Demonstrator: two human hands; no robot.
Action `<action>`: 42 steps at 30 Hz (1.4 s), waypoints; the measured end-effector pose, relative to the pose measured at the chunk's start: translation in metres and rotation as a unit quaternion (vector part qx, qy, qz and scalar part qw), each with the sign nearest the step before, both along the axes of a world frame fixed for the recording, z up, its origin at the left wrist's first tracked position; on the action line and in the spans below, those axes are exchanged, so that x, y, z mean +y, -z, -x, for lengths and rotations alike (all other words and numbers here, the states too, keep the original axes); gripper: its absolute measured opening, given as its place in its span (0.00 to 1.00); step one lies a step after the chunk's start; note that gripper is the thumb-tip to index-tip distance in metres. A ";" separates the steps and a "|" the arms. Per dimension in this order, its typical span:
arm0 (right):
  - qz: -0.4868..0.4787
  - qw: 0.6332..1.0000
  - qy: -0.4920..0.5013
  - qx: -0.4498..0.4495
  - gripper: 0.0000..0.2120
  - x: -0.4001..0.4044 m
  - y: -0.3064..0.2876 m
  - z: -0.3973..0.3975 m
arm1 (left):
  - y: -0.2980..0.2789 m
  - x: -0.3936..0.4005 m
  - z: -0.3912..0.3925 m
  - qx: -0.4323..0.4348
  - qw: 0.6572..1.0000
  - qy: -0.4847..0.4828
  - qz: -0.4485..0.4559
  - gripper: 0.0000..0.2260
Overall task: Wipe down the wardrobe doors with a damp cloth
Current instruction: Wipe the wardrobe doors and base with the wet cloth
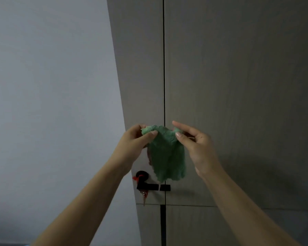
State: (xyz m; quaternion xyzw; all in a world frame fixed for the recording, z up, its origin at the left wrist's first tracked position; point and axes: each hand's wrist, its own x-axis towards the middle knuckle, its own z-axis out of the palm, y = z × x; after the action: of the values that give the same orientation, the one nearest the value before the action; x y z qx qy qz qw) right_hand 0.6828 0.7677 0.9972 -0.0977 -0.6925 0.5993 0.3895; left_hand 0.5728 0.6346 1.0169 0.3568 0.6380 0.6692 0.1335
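Cloth: green, fluffy, crumpled; hung limp by its upper edge, held up in front of the seam between the doors.
Left wardrobe door: grey-brown wood grain, shut, narrow in view.
Right wardrobe door: same finish, shut, a thin dark gap dividing the two.

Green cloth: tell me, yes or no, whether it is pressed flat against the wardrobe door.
No, the green cloth hangs loose in the air, pinched at its top corners by the left hand and right hand.
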 end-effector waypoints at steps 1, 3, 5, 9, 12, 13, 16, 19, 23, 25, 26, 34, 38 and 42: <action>-0.014 1.000 0.009 0.016 0.15 0.003 -0.009 0.003 | -0.010 0.002 0.006 0.031 0.999 -0.004 0.007 0.04; -0.060 0.997 0.029 0.048 0.15 0.008 -0.034 0.010 | -0.033 0.006 0.020 0.083 0.996 -0.011 0.017 0.05; -0.138 0.986 0.070 0.062 0.15 0.012 -0.060 0.019 | -0.061 0.009 0.033 0.115 0.993 -0.008 0.013 0.05; -0.275 0.945 0.155 0.083 0.15 0.018 -0.120 0.039 | -0.127 0.020 0.057 0.156 0.987 -0.023 -0.020 0.04; -0.302 0.929 0.196 0.090 0.12 0.025 -0.164 0.053 | -0.175 0.031 0.069 0.190 0.979 -0.036 -0.055 0.05; -0.313 0.921 0.215 0.085 0.11 0.027 -0.177 0.058 | -0.189 0.035 0.073 0.205 0.975 -0.042 -0.068 0.05; -0.348 0.897 0.263 0.075 0.15 0.033 -0.212 0.073 | -0.232 0.048 0.080 0.239 0.964 -0.048 -0.106 0.05; -0.379 0.857 0.338 0.083 0.25 0.035 -0.252 0.089 | -0.278 0.056 0.084 0.274 0.952 -0.044 -0.132 0.05; -0.430 0.793 0.418 0.100 0.31 0.027 -0.318 0.108 | -0.341 0.059 0.088 0.403 0.888 -0.137 -0.175 0.04; -0.445 0.768 0.449 0.106 0.30 0.022 -0.350 0.117 | -0.368 0.058 0.094 0.433 0.864 -0.165 -0.195 0.03; -0.454 0.753 0.464 0.109 0.29 0.019 -0.365 0.122 | -0.380 0.058 0.098 0.440 0.857 -0.175 -0.202 0.03; -0.541 0.650 0.527 0.080 0.31 0.021 -0.433 0.174 | -0.432 0.062 0.138 0.417 0.832 -0.250 -0.267 0.04; -0.562 0.631 0.533 0.039 0.33 0.031 -0.445 0.193 | -0.443 0.072 0.154 0.394 0.841 -0.258 -0.267 0.03; -0.550 0.632 0.545 0.015 0.35 0.049 -0.446 0.214 | -0.443 0.085 0.167 0.391 0.837 -0.265 -0.274 0.05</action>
State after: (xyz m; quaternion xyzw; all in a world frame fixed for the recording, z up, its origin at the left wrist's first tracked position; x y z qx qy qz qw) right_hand 0.4684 0.8164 1.4434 -0.2156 -0.7084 -0.2132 0.6373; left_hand 0.4059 0.7194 1.4598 0.4281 0.4974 0.6311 -0.4135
